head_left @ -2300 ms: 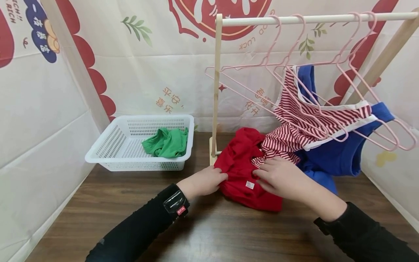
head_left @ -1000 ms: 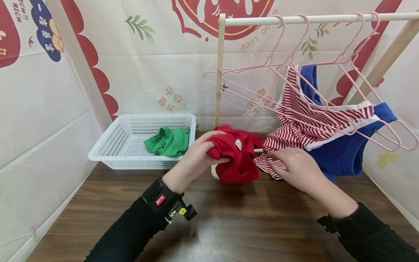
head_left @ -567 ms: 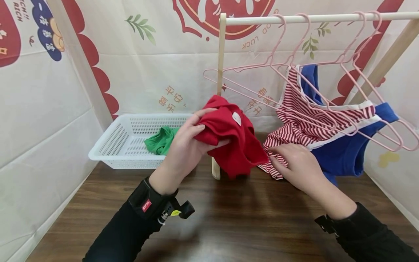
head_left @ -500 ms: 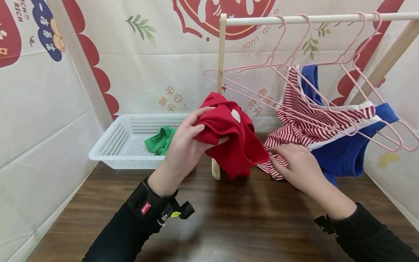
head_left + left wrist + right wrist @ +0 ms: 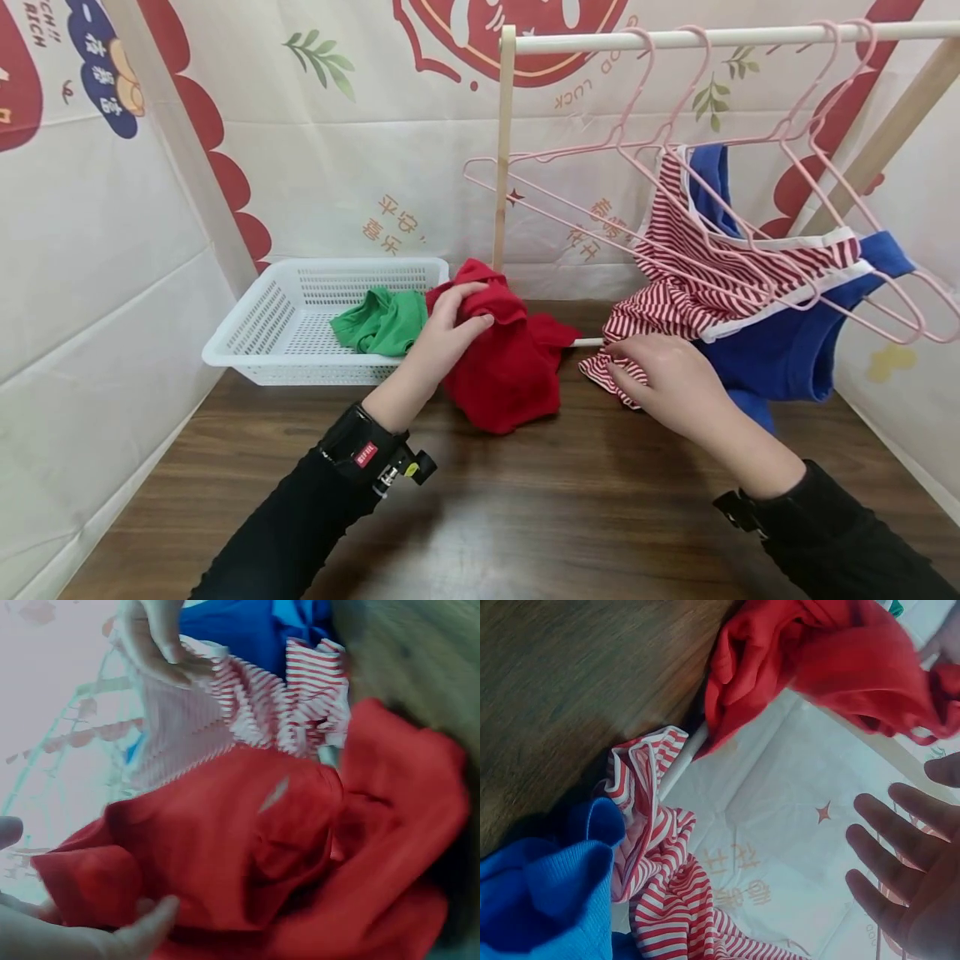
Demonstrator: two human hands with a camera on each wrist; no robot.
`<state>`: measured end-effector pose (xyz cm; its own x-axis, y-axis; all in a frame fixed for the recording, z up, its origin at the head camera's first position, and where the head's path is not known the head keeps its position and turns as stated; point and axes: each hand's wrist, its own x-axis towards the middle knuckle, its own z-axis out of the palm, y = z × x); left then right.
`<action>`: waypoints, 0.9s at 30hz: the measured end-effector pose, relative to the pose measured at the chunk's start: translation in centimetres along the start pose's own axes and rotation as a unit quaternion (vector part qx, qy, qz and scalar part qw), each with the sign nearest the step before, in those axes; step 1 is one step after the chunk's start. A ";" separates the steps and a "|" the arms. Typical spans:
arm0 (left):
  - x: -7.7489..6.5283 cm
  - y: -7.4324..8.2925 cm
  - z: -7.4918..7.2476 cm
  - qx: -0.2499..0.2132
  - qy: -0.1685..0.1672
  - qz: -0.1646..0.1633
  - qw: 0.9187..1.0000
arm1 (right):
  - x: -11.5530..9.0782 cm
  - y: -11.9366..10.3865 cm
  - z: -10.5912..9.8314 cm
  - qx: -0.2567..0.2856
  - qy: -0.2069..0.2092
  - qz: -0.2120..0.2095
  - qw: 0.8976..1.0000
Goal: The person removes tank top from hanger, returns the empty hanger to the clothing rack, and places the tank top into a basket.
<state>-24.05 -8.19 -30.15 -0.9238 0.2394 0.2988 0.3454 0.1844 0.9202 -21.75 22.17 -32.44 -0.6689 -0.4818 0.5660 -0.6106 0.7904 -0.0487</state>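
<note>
My left hand (image 5: 450,333) grips a crumpled red garment (image 5: 510,375) by its upper part, in front of the rack's left post. In the left wrist view the red garment (image 5: 217,825) spreads out below a small pale tag, with thumb and fingers at its near edge. My right hand (image 5: 678,379), fingers loosely bent, hovers by the lower end of a red-and-white striped garment (image 5: 667,312). The right wrist view shows the right hand (image 5: 922,877) with fingers spread, holding nothing, apart from the striped cloth (image 5: 675,907).
A wooden rack (image 5: 720,37) carries several pink hangers (image 5: 622,137). Behind the striped garment hangs a blue garment (image 5: 795,358), its lower end on the table (image 5: 570,517). A white perforated basket (image 5: 247,358) with a green garment (image 5: 382,321) stands left of the rack post.
My left hand picked up the red garment from the table, raised it, then lowered it leftward toward the basket's right end. The right hand let go of the red cloth and shifted slightly right.
</note>
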 end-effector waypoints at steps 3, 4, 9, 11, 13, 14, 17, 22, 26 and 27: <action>0.3 -1.6 0.5 0.085 -0.011 -0.024 0.996 | 0.0 0.0 0.3 -0.003 -0.020 0.002 1.000; 0.3 -2.1 0.8 0.118 -0.016 -0.026 0.993 | 0.0 0.0 0.4 -0.003 -0.025 0.003 1.000; 0.3 -4.3 2.1 0.296 -0.052 -0.013 0.954 | 0.1 -0.1 0.9 -0.001 -0.050 0.006 0.999; 0.2 -5.1 2.6 0.355 -0.071 -0.010 0.932 | 0.2 -0.2 1.0 -0.001 -0.060 0.009 0.998; 0.1 -5.8 3.1 0.406 -0.091 -0.016 0.909 | 0.3 -0.3 1.2 -0.005 -0.069 0.010 0.998; 0.1 -6.1 3.4 0.427 -0.102 -0.020 0.898 | 0.3 -0.4 1.2 -0.006 -0.074 0.011 0.997; -0.1 -6.7 3.8 0.477 -0.132 -0.034 0.868 | 0.3 -0.6 1.4 -0.009 -0.095 0.009 0.995; -0.2 -7.3 4.1 0.512 -0.159 -0.047 0.843 | 0.3 -0.8 2.0 -0.008 -0.137 0.009 0.991; -0.1 -7.8 4.3 0.531 -0.162 -0.036 0.831 | 0.4 -0.9 2.6 -0.006 -0.173 0.010 0.985; 0.0 -8.0 4.3 0.538 -0.162 -0.031 0.827 | 0.4 -0.9 2.7 -0.007 -0.182 0.012 0.983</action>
<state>-26.10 -5.52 -38.60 -0.9126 0.4086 0.0152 0.4072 0.9051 0.1219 -22.61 20.26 -34.45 -0.7923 -0.5644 0.2319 -0.5886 0.8071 -0.0466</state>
